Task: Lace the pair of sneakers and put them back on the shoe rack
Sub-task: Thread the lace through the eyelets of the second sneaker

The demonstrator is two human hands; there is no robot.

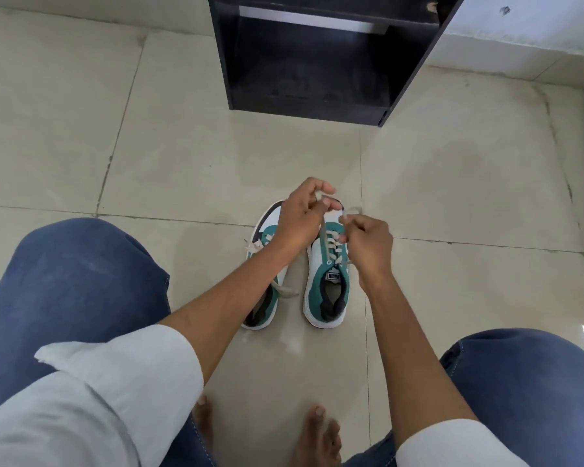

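Two green and white sneakers stand side by side on the floor, toes pointing away from me. The right sneaker (pixel 327 288) has a white lace (pixel 332 246) crossed through its eyelets. My left hand (pixel 300 219) pinches one end of that lace above the toe. My right hand (pixel 368 242) pinches the other end at the sneaker's right side. The left sneaker (pixel 263 305) lies partly under my left forearm, with loose lace ends (pixel 285 291) trailing over its side.
A black shoe rack (pixel 317 55) with an open shelf stands on the tiled floor beyond the sneakers. My knees in blue jeans frame the view left and right, and my bare feet (pixel 314 436) rest at the bottom. A white wall base (pixel 536 45) runs at the upper right.
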